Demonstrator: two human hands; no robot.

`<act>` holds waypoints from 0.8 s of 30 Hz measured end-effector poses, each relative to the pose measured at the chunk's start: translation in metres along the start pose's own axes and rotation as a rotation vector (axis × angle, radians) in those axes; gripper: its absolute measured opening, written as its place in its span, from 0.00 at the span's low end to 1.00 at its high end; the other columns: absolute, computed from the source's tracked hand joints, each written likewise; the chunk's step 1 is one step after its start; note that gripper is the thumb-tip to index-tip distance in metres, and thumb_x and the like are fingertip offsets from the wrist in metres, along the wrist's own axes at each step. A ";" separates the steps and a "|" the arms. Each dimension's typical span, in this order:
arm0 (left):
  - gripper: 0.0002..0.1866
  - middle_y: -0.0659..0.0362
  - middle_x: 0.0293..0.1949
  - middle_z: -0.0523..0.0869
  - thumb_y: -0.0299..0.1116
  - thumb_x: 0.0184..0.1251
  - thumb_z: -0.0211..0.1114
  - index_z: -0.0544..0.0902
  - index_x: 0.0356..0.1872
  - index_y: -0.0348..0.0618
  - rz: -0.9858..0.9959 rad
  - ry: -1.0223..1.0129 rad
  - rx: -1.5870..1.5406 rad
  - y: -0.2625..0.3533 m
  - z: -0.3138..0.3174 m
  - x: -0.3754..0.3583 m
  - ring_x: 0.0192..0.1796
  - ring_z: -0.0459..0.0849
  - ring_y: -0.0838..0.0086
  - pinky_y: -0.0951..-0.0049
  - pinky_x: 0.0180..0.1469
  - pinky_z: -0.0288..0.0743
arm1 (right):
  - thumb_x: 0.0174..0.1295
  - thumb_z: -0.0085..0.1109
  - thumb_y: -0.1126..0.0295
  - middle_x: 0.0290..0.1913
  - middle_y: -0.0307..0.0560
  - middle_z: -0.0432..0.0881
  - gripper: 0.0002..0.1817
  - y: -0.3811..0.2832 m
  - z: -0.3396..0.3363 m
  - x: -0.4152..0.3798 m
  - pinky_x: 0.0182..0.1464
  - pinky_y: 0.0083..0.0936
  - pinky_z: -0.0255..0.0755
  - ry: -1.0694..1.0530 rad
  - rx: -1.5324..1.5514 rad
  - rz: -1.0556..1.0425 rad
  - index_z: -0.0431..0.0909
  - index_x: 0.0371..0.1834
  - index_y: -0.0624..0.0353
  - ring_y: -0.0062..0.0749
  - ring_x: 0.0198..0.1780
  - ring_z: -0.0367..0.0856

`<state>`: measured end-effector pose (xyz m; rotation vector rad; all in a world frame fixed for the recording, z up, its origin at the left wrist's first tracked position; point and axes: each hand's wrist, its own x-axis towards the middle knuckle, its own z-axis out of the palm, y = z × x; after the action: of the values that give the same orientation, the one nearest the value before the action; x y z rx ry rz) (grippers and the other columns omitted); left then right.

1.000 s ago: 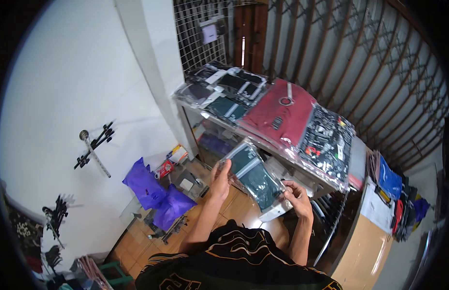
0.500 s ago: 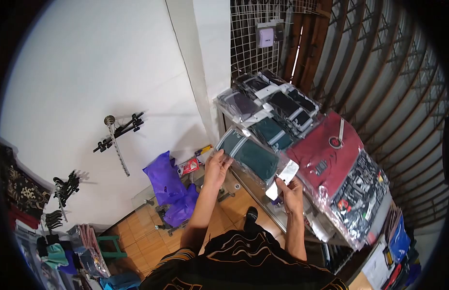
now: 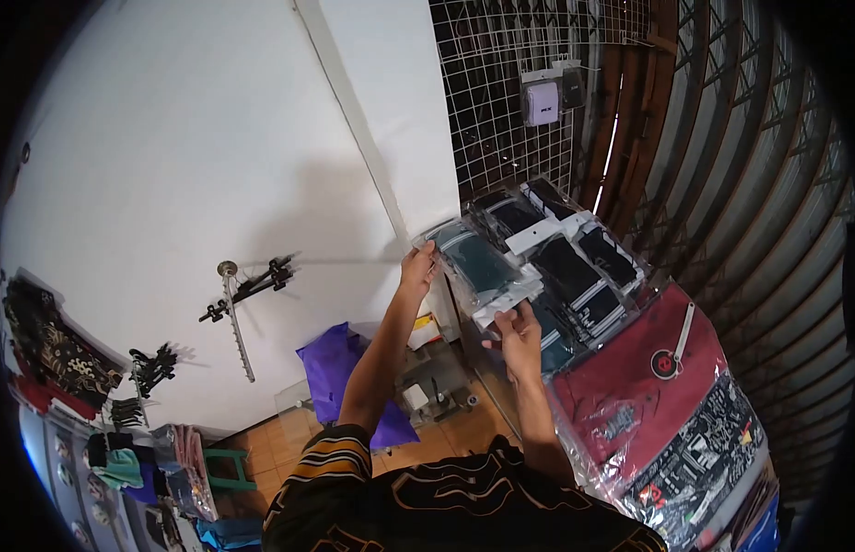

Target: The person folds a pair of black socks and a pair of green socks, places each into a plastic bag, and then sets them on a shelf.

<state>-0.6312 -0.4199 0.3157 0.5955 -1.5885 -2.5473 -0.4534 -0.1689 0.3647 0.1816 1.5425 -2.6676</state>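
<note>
A clear plastic packet (image 3: 480,264) holds folded dark green fabric with pale stripes and has a white header card (image 3: 508,302). It lies over the left side of several similar packets. My left hand (image 3: 418,269) is closed on its upper left edge, thumb on top. At the card end, my right hand (image 3: 521,342) pinches the lower edge, with some fingers hidden beneath. Dark striped packets (image 3: 567,267) lie just right of it, and another green packet (image 3: 554,342) shows partly behind my right hand.
A bagged maroon shirt (image 3: 621,354) and a black printed shirt (image 3: 699,451) cover the display's near side. Behind stands a wire grid (image 3: 496,110) with a lilac packaged item (image 3: 542,103). To the left are a white wall, a metal hanger arm (image 3: 239,322) and a purple bag (image 3: 335,368).
Both hands have carried the green packet away from my body, onto the left part of the packet rows. The camera view has shifted, so the display sits lower in the picture.
</note>
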 end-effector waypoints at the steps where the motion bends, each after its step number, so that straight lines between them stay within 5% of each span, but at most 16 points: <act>1: 0.11 0.67 0.37 0.87 0.40 0.78 0.76 0.82 0.47 0.49 0.013 0.022 0.003 0.004 0.003 0.007 0.37 0.86 0.81 0.77 0.41 0.84 | 0.77 0.63 0.77 0.58 0.53 0.86 0.42 -0.003 0.008 0.001 0.34 0.26 0.88 0.029 0.031 -0.010 0.50 0.89 0.61 0.36 0.45 0.93; 4: 0.12 0.67 0.35 0.86 0.40 0.77 0.77 0.82 0.47 0.48 0.036 0.055 0.030 0.006 0.007 0.021 0.34 0.85 0.82 0.80 0.37 0.84 | 0.77 0.62 0.80 0.68 0.61 0.80 0.56 -0.016 0.020 0.001 0.34 0.27 0.88 0.016 -0.061 -0.098 0.25 0.92 0.57 0.42 0.49 0.94; 5: 0.13 0.67 0.35 0.86 0.40 0.76 0.77 0.82 0.47 0.48 0.043 0.054 0.042 0.006 0.007 0.025 0.34 0.85 0.82 0.80 0.37 0.84 | 0.76 0.64 0.80 0.69 0.64 0.80 0.51 -0.013 0.021 0.002 0.35 0.26 0.88 0.003 -0.054 -0.126 0.38 0.93 0.59 0.38 0.49 0.93; 8: 0.14 0.67 0.35 0.86 0.42 0.76 0.78 0.83 0.47 0.47 0.056 0.052 0.081 0.001 0.002 0.040 0.33 0.85 0.82 0.80 0.36 0.84 | 0.77 0.64 0.75 0.64 0.68 0.85 0.44 -0.003 0.012 0.016 0.38 0.23 0.89 -0.200 -0.194 0.002 0.49 0.91 0.62 0.35 0.54 0.93; 9: 0.15 0.67 0.35 0.86 0.43 0.75 0.78 0.83 0.47 0.47 0.055 0.054 0.095 0.001 0.002 0.040 0.33 0.85 0.83 0.80 0.36 0.84 | 0.77 0.67 0.73 0.60 0.63 0.87 0.41 0.001 0.014 0.017 0.39 0.24 0.90 -0.156 -0.178 0.035 0.56 0.87 0.70 0.34 0.54 0.93; 19: 0.24 0.64 0.32 0.85 0.52 0.73 0.79 0.84 0.49 0.39 0.061 0.110 0.432 0.007 0.007 0.037 0.26 0.79 0.80 0.79 0.24 0.67 | 0.75 0.69 0.73 0.64 0.64 0.84 0.47 0.013 0.016 0.028 0.36 0.24 0.91 -0.147 -0.139 0.007 0.49 0.88 0.76 0.35 0.51 0.93; 24: 0.31 0.60 0.44 0.88 0.56 0.73 0.78 0.84 0.60 0.38 0.093 0.080 0.314 0.009 0.000 0.021 0.40 0.85 0.77 0.76 0.36 0.76 | 0.73 0.71 0.73 0.76 0.65 0.74 0.49 0.002 0.014 0.012 0.35 0.24 0.88 -0.141 -0.108 0.058 0.50 0.91 0.64 0.34 0.50 0.92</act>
<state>-0.6519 -0.4299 0.3177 0.6235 -1.9528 -2.1956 -0.4665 -0.1816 0.3683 0.0319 1.6059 -2.4864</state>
